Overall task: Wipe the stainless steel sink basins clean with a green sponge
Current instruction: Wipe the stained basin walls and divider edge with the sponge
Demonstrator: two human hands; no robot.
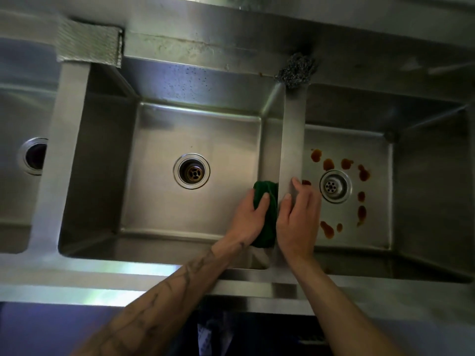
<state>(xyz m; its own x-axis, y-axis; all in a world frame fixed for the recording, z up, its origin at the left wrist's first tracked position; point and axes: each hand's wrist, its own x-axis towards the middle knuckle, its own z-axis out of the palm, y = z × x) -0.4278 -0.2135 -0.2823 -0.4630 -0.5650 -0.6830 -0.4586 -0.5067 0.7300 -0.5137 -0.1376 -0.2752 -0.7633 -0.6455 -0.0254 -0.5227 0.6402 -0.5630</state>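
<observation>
Risk, left hand (248, 217): fingers (264, 200) curled over the sponge (269, 223), gripping it from one side only; likely to slip loose under hard pressure on wet steel.
Risk, sponge: held against the right wall of the middle basin (159, 201), just beside the divider (291, 140); looks bunched, so probably only partial contact and streaks.
Risk, right hand (298, 222): fingers (295, 182) fairly straight and spread, resting on the divider, holding nothing; could slide off the slick ridge.
Risk, stains (327, 229): likely to smear across the right basin (424, 188) floor, or carry back on the sponge, without a rinse.
Left drain (34, 155): round, dark hole, metal ring, partly cut off.
Mesh pad (90, 43): grey, woven, flat, draped over the back rim.
Middle basin: brushed steel, boxy, rounded corners, specks on the back wall, round drain (191, 171) with crossbars.
Sponge: dark green, soft, fuzzy.
Divider: flat, narrow steel strip.
Steel wool (297, 70): tangled grey wire clump at the divider's far end.
Stains: brown, glossy blobs ringing the perforated strainer (335, 186).
Counter (102, 283): shiny steel front edge.
</observation>
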